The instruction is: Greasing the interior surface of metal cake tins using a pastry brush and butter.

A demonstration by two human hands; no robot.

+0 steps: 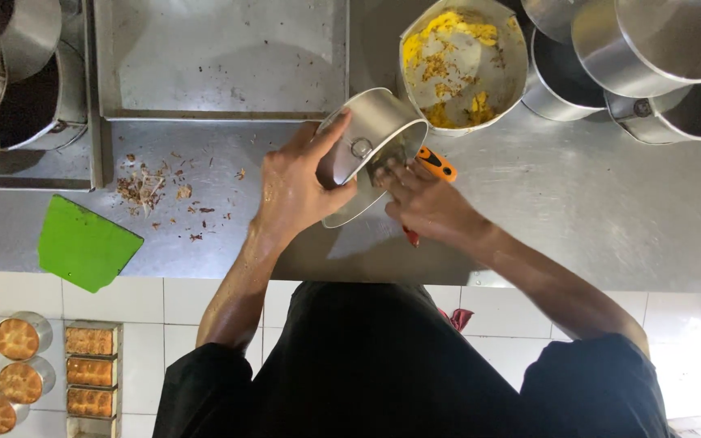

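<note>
Steel tin [371, 134], centre frame, tilted in the left hand [298, 191]'s closed grip; right hand [427, 203] scrapes inside, gripping an orange-handled tool [436, 165].

No packages, labels, signs or screens show anywhere on the steel counter or floor.

Tilted round steel tin [371, 134], orange-handled tool [436, 165] at its open mouth.

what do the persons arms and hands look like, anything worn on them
Both arms are bare from the short black sleeves down. The left hand and right hand wear no gloves, and no watch, ring or band shows on either wrist.
</note>
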